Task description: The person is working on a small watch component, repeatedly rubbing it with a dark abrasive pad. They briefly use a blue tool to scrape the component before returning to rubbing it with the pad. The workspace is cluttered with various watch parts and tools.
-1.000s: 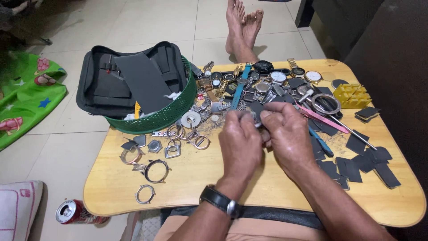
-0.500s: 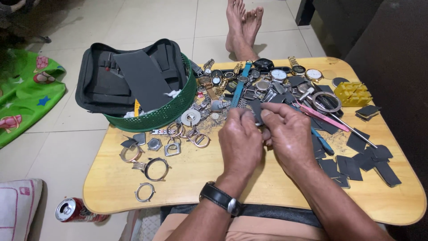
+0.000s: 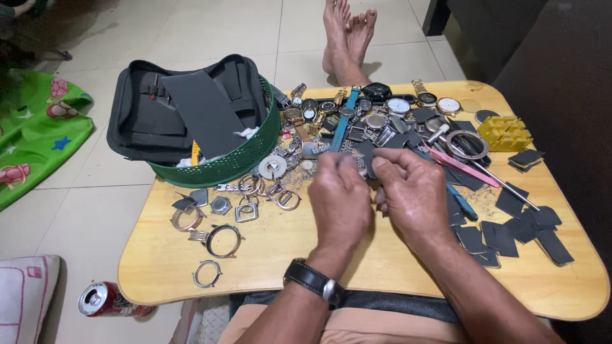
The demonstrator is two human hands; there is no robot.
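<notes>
head view:
left hand (image 3: 340, 199): fingers curling together, pinching a small dark part (image 3: 365, 160) from the left side; black watch on the wrist.
right hand (image 3: 413, 193): thumb and fingers closing on the same part from the right; grip of both hands is clamped on it.
part: being held just above the tabletop (image 3: 268, 267), mid-table, right in front of the watch pile (image 3: 370, 114); too small to tell what it is exactly.
step: looks like fiddling or separating the piece between both thumbs; judging by the pinch, it's mid-manipulation.
next move: probably calling for fine fingertip force and a steady hold, part is tiny.
around: green basket (image 3: 233, 159) with a black case (image 3: 185, 108) sitting left-rear; loose bezels and rings (image 3: 223, 240) lying front-left; dark flat pieces (image 3: 529, 226) scattered right; pink tweezers (image 3: 462, 165) and yellow block (image 3: 505, 132) right-rear; can (image 3: 105, 299) lying on the floor.
in the way: pile crowding just behind the hands; tweezers lying just beside the right hand.
</notes>
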